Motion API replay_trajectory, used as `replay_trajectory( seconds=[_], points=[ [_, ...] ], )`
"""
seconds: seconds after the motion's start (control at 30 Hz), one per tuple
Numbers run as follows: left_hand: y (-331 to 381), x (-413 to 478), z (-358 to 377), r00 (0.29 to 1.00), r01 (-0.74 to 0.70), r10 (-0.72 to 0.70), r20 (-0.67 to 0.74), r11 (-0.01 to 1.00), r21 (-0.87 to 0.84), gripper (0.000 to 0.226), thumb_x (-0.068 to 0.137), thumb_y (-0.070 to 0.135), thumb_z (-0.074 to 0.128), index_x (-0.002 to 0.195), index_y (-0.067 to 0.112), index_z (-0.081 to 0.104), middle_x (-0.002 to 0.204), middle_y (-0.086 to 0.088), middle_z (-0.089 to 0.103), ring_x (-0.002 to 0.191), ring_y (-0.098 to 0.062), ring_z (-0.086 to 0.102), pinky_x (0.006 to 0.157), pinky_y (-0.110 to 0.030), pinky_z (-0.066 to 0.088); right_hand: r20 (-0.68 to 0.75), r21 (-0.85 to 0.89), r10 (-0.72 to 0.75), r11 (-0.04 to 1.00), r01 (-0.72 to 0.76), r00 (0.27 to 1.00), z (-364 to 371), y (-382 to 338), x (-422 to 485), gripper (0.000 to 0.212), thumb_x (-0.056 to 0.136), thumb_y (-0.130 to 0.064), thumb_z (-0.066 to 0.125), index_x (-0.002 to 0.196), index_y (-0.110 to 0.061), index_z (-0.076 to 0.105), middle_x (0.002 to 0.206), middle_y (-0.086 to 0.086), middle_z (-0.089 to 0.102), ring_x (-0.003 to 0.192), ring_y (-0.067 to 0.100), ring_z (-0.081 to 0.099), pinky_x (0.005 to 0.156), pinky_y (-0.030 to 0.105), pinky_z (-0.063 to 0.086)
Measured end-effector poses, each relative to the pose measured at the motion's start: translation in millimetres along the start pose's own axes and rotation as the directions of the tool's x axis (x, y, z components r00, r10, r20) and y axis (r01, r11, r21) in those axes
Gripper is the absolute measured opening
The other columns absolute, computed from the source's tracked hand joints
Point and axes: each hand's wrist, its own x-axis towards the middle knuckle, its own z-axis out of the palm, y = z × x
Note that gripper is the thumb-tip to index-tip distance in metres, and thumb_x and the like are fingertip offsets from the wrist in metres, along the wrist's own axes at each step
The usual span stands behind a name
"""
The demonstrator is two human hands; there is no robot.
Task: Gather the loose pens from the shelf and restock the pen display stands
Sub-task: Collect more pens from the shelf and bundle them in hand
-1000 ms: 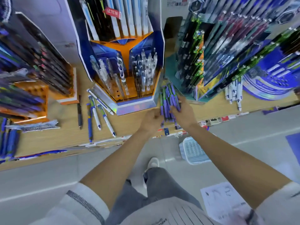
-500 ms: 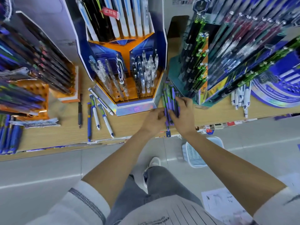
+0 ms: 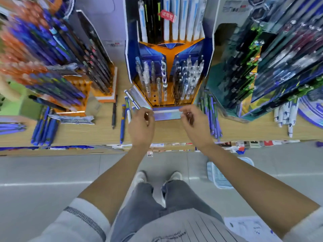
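**Visibility limits**
- The left stands [image 3: 52, 55] are motion-blurred, so single pens in them cannot be separated.
- The right stand [image 3: 272, 70] is cut off by the frame's right edge.
- The right hand [image 3: 195, 126] covers the near-left side of the purple pens [image 3: 211, 117].
- The left hand [image 3: 141, 127] covers the lower ends of some of the blue-white pens [image 3: 123, 123].
- The basket [image 3: 221, 177] on the floor is partly hidden behind the right forearm.

**Hands**
- Both hands hover over the shelf [image 3: 174, 132], at the front of the centre stand [image 3: 167, 75].
- The fingers of each hand are loosely curled, with nothing seen between them.
- The tips lie at the two ends of the stand's silver strip [image 3: 167, 114]. Contact with it cannot be confirmed.

**Loose pens**
- Purple pens: a bundle flat on the shelf, between the centre stand and the right stand. The long axes run from the shelf's front edge toward its back. Which end is the tip cannot be told.
- Blue-white pens: left of the centre stand, lying front to back, some angled along the stand's corner.
- Black pen [image 3: 114, 114]: just left of the blue-white pens and parallel to them.
- Blue pens [image 3: 43, 127]: near the shelf's left end, leaning front to back.
- White pens [image 3: 286, 116]: near the right end, lying front to back.
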Motion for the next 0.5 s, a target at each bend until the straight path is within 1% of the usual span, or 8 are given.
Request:
replay_trajectory(
  seconds=[0.07, 0.1, 0.2, 0.27, 0.33, 0.37, 0.43, 0.5],
  points=[
    [-30, 9, -25, 0.994, 0.047, -0.036, -0.101, 0.993, 0.108, 0.014, 0.091, 0.015, 0.052, 0.098, 0.014, 0.064, 0.098, -0.009, 0.057, 0.076, -0.030, 0.057, 0.060, -0.032, 0.038, 0.109, 0.009, -0.031, 1.000, 0.030, 0.994, 27, -14, -2, 0.014, 0.091, -0.006, 0.059, 0.101, -0.012, 0.065, 0.079, -0.011, 0.059, 0.065, 0.002, 0.052, 0.065, 0.018, 0.042],
    [-45, 14, -38, 0.993, 0.060, -0.042, -0.112, 0.986, 0.156, 0.013, 0.091, 0.016, 0.054, 0.100, 0.015, 0.064, 0.101, -0.010, 0.055, 0.078, -0.030, 0.056, 0.061, -0.033, 0.040, 0.165, 0.007, -0.029, 1.000, 0.029, 0.986, 41, -20, -3, 0.016, 0.089, -0.005, 0.059, 0.101, -0.014, 0.066, 0.083, -0.007, 0.061, 0.065, 0.004, 0.053, 0.065, 0.020, 0.043],
    [-80, 24, -67, 0.998, 0.068, -0.061, -0.036, 0.956, 0.284, 0.020, 0.094, 0.022, 0.054, 0.111, 0.019, 0.063, 0.109, -0.013, 0.053, 0.088, -0.030, 0.054, 0.065, -0.030, 0.039, 0.322, -0.026, 0.017, 1.000, -0.009, 0.947, 79, -28, -8, 0.027, 0.086, -0.003, 0.061, 0.111, -0.013, 0.066, 0.100, 0.003, 0.054, 0.066, 0.004, 0.051, 0.072, 0.024, 0.044],
    [-92, 30, -78, 0.999, 0.021, -0.034, 0.038, 0.954, 0.300, 0.025, 0.093, 0.020, 0.051, 0.115, 0.019, 0.064, 0.110, -0.014, 0.054, 0.090, -0.032, 0.055, 0.067, -0.029, 0.036, 0.378, -0.083, 0.045, 0.996, -0.014, 0.925, 99, -31, -13, 0.035, 0.083, -0.004, 0.064, 0.117, -0.010, 0.066, 0.106, 0.007, 0.050, 0.077, 0.008, 0.056, 0.081, 0.026, 0.043],
    [-99, 37, -82, 0.994, -0.050, 0.017, 0.105, 0.948, 0.313, 0.024, 0.093, 0.017, 0.052, 0.115, 0.017, 0.061, 0.106, -0.014, 0.056, 0.090, -0.034, 0.056, 0.065, -0.030, 0.036, 0.353, -0.160, 0.068, 0.987, -0.011, 0.933, 113, -33, -19, 0.037, 0.077, -0.009, 0.064, 0.114, -0.008, 0.068, 0.110, 0.015, 0.054, 0.097, 0.027, 0.060, 0.090, 0.032, 0.043],
    [-102, 41, -82, 0.990, -0.080, 0.038, 0.134, 0.942, 0.326, 0.022, 0.093, 0.018, 0.053, 0.113, 0.016, 0.058, 0.102, -0.014, 0.058, 0.090, -0.035, 0.056, 0.064, -0.032, 0.037, 0.325, -0.190, 0.080, 0.982, -0.017, 0.942, 118, -35, -21, 0.038, 0.075, -0.011, 0.063, 0.112, -0.008, 0.070, 0.110, 0.017, 0.056, 0.101, 0.033, 0.059, 0.091, 0.035, 0.043],
    [-108, 51, -82, 0.981, -0.117, 0.053, 0.186, 0.929, 0.351, 0.019, 0.091, 0.019, 0.056, 0.109, 0.014, 0.052, 0.095, -0.013, 0.061, 0.089, -0.035, 0.058, 0.063, -0.036, 0.041, 0.278, -0.227, 0.101, 0.973, -0.036, 0.955, 123, -41, -23, 0.040, 0.072, -0.015, 0.059, 0.110, -0.009, 0.070, 0.111, 0.016, 0.058, 0.101, 0.036, 0.059, 0.090, 0.041, 0.047],
    [-113, 57, -82, 0.973, -0.109, 0.039, 0.226, 0.945, 0.308, 0.021, 0.089, 0.019, 0.058, 0.106, 0.013, 0.049, 0.090, -0.013, 0.063, 0.085, -0.035, 0.060, 0.063, -0.037, 0.044, 0.248, -0.255, 0.133, 0.965, -0.068, 0.960, 127, -45, -22, 0.041, 0.071, -0.017, 0.057, 0.110, -0.009, 0.069, 0.112, 0.014, 0.059, 0.102, 0.035, 0.059, 0.092, 0.043, 0.048]
  ],
)
